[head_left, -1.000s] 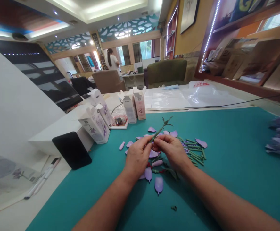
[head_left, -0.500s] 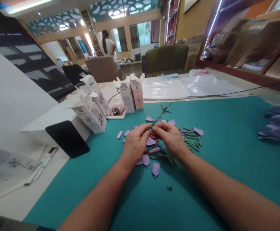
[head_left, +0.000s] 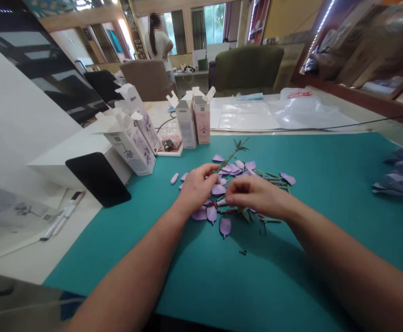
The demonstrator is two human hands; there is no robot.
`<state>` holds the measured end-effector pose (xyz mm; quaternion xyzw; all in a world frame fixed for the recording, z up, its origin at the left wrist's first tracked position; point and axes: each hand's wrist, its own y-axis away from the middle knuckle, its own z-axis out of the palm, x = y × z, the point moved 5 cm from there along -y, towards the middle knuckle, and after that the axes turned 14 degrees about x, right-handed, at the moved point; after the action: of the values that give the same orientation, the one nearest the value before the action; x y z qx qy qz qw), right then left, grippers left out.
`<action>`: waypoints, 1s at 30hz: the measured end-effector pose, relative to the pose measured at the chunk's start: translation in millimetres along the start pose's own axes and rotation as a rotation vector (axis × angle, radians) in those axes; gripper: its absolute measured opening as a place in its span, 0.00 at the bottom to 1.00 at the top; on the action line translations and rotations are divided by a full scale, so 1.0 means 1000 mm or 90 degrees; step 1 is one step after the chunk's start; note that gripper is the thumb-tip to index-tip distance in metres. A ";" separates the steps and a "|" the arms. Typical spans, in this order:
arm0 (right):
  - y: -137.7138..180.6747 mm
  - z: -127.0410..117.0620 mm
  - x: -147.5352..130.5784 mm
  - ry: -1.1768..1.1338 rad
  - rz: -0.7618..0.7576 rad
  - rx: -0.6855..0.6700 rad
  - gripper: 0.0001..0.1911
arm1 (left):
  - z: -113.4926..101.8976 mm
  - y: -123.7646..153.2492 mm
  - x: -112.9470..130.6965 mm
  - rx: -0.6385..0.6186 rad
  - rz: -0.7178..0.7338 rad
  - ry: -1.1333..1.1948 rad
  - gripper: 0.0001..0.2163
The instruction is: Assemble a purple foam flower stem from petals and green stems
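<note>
Green stem (head_left: 227, 159) pinched in the left hand (head_left: 196, 186); right hand (head_left: 253, 193) curled over lilac petals (head_left: 225, 226), grip unclear; a careless sweep could scatter them.

Your left hand (head_left: 196, 188): palm down, fingers curled, above the teal mat (head_left: 326, 240). Your right hand (head_left: 255, 194): fingers bent, reaching inward just beside the left. Your left forearm (head_left: 128, 272) and right forearm (head_left: 346, 258): bare, angled inward.

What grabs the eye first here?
Lilac petals lie scattered across the middle of a teal mat, under both hands. The left hand holds a leafy green stem, and the right hand sits low over the petals. Flower-printed white boxes stand beyond the mat's far left edge.
</note>
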<state>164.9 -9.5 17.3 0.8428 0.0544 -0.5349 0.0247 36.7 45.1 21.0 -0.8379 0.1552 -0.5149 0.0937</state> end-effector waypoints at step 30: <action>-0.027 -0.001 0.001 -0.291 0.080 0.165 0.07 | -0.016 0.001 0.010 0.125 0.092 -0.051 0.12</action>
<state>162.7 17.6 17.1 0.6978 -0.0736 -0.7114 -0.0383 26.7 40.4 35.9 -0.8310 0.1602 -0.4858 0.2186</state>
